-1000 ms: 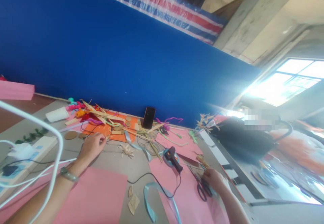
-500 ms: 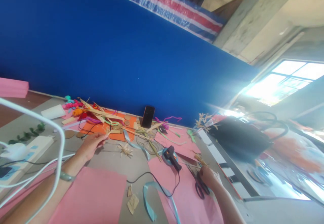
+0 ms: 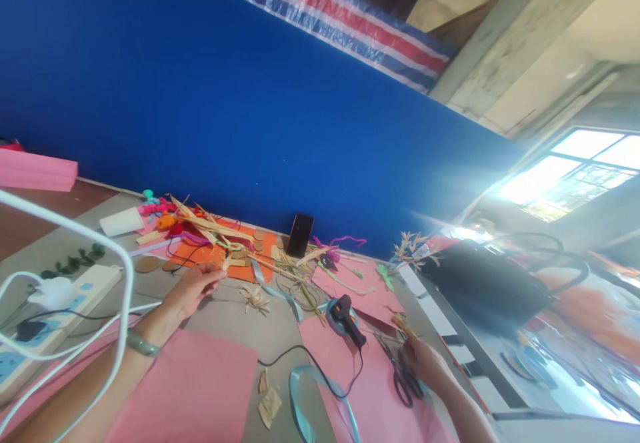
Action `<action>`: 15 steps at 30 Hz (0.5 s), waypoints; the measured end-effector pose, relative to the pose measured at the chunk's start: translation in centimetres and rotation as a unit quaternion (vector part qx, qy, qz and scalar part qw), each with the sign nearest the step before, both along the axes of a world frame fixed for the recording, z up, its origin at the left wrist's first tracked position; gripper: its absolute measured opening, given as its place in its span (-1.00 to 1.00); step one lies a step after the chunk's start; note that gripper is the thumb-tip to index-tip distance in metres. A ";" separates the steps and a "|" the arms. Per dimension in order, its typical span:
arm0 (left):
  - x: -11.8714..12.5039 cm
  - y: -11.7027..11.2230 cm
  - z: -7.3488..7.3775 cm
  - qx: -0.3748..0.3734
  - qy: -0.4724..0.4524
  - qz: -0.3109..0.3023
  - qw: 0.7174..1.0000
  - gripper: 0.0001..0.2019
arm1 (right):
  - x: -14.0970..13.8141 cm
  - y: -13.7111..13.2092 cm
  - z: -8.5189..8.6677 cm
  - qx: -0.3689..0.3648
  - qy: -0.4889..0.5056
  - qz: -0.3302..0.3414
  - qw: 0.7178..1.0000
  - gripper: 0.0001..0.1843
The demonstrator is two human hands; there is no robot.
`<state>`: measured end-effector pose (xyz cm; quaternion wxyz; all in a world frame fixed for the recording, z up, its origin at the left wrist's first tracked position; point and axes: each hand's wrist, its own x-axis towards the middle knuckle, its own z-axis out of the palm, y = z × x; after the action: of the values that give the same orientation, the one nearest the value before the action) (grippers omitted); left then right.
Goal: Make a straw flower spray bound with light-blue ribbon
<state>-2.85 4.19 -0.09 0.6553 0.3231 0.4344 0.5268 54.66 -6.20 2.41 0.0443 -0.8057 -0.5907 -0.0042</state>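
My left hand (image 3: 193,291) reaches over the grey table to the edge of an orange sheet (image 3: 207,256). Its fingers pinch a small tan straw piece (image 3: 227,263). A green bangle sits on that wrist. My right hand (image 3: 425,361) rests on a pink sheet (image 3: 373,389) at the right, fingers curled. Black scissors (image 3: 406,384) lie right beside and partly under it. A tan straw strip (image 3: 400,323) pokes out past its fingertips. What the curled fingers hold is hidden.
A black glue gun (image 3: 349,315) with its cord lies between my hands. A light blue ribbon (image 3: 300,408), a phone (image 3: 300,235) leaning on the blue wall, a black bag (image 3: 487,283), a power strip (image 3: 55,313), a white cable (image 3: 113,256) and straw scraps lie about.
The view has shifted slightly. My left hand has lifted and turned a little with the straw piece. My right hand has stayed by the scissors.
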 end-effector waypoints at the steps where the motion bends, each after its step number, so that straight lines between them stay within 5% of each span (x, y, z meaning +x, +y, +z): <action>1: 0.0 0.0 0.1 -0.007 -0.007 0.002 1.000 -0.68 | 0.1 0.0 0.2 0.011 0.033 0.002 0.999 -0.84; 15: 0.4 -0.5 0.5 -0.057 -0.079 -0.040 0.994 -0.81 | -0.6 0.0 2.3 0.136 0.308 -0.075 0.939 -0.63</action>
<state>-2.46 3.66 0.37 0.7253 0.2599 0.3974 0.4985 54.08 -6.18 4.70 0.3329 -0.7956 -0.4801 0.1603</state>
